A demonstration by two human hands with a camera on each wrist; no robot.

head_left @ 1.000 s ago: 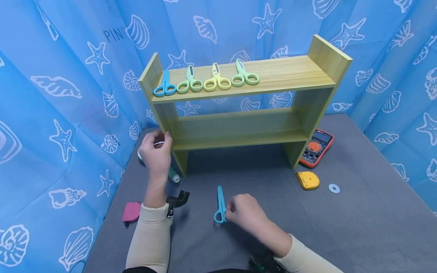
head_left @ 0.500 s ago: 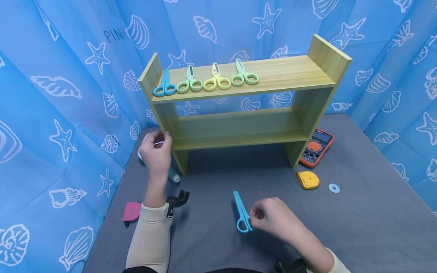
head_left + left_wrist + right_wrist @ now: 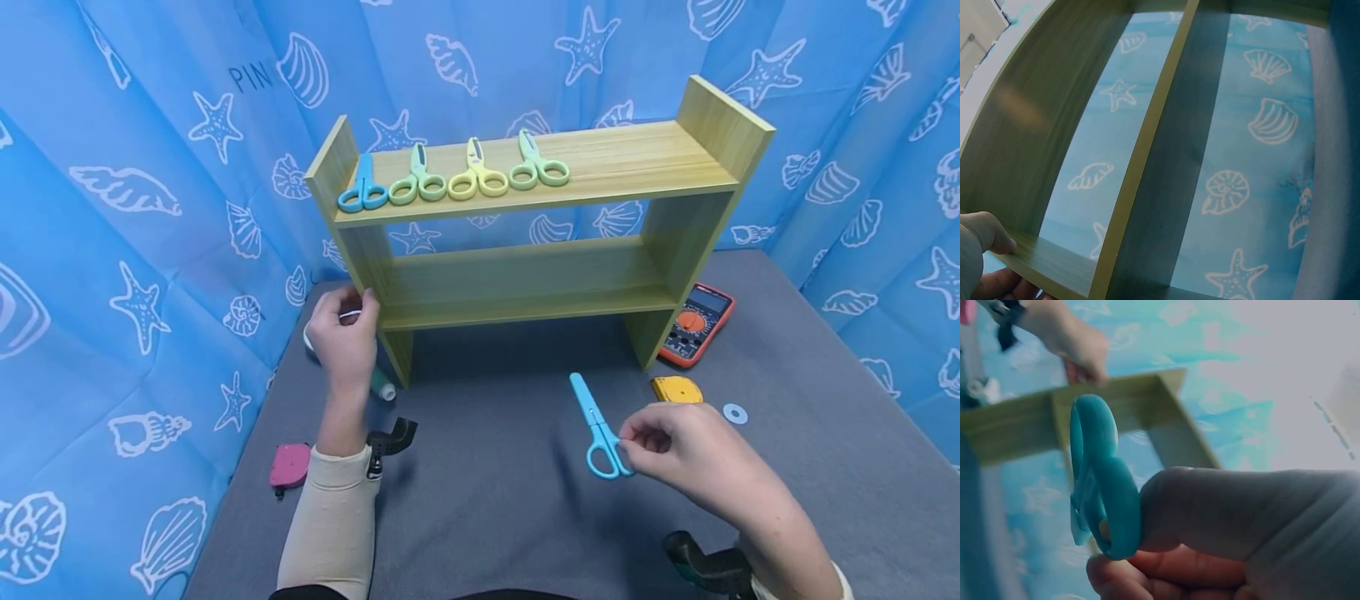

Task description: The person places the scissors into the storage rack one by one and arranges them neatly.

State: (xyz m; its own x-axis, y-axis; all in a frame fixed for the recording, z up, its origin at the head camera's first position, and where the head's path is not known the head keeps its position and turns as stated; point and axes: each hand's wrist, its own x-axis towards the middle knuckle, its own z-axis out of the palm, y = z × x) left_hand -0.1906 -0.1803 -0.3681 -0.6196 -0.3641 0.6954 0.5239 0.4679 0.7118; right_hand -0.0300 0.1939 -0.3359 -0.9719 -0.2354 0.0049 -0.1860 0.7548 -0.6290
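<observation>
Blue scissors (image 3: 597, 427), pinched by the handle loops in my right hand (image 3: 686, 454), hang over the grey table (image 3: 495, 500); blades point toward eleven o'clock. My left hand (image 3: 342, 337) grips the wooden shelf (image 3: 525, 275).

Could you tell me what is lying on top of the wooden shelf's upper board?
Four scissors lie in a row on the shelf's upper board: blue, green, yellow, green. Nothing hides them.
</observation>
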